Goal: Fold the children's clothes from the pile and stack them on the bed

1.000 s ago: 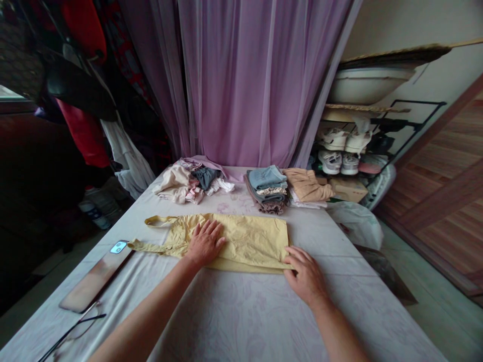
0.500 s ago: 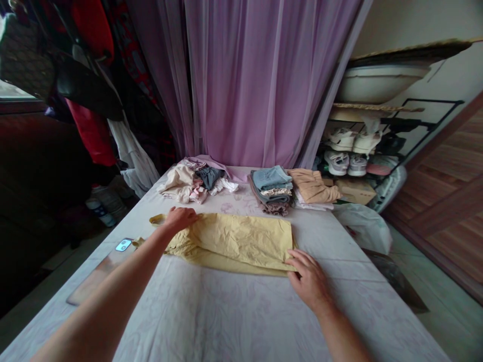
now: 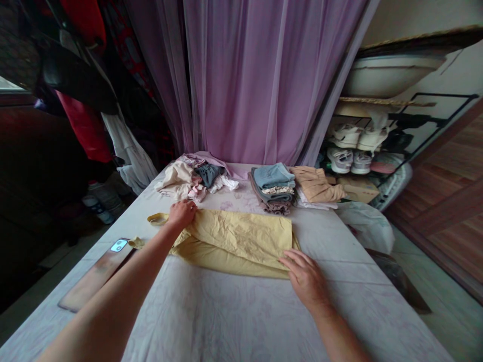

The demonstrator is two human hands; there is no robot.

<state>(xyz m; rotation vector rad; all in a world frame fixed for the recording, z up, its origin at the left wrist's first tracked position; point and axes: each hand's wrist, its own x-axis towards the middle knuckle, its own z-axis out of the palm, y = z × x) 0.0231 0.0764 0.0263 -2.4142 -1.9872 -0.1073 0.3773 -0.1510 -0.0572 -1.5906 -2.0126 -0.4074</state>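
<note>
A yellow garment with straps (image 3: pixel 241 234) lies folded lengthwise across the cloth-covered surface, its upper layer wrinkled and a strip of the lower layer showing along the near side. My left hand (image 3: pixel 182 212) is at its far left edge, fingers curled down onto the fabric; the fingertips are partly hidden. At the near right corner, my right hand (image 3: pixel 305 274) has its fingers closed on the edge of the upper layer, with the thumb hidden. One strap loop sticks out left of my left hand. Beside my left forearm lies a phone (image 3: pixel 96 276), partly covered by that arm.
Behind the garment sit a loose heap of clothes (image 3: pixel 181 181), a folded stack (image 3: pixel 273 186) and a tan folded garment (image 3: pixel 317 183). A purple curtain (image 3: pixel 241 85) hangs at the back. Shoes (image 3: pixel 345 136) stand on a rack to the right, near a plastic bag (image 3: pixel 370 223).
My right hand has shifted slightly left, drawing the upper layer's near edge away from me, so more of the lower layer shows. My left hand stays at the far left edge.
</note>
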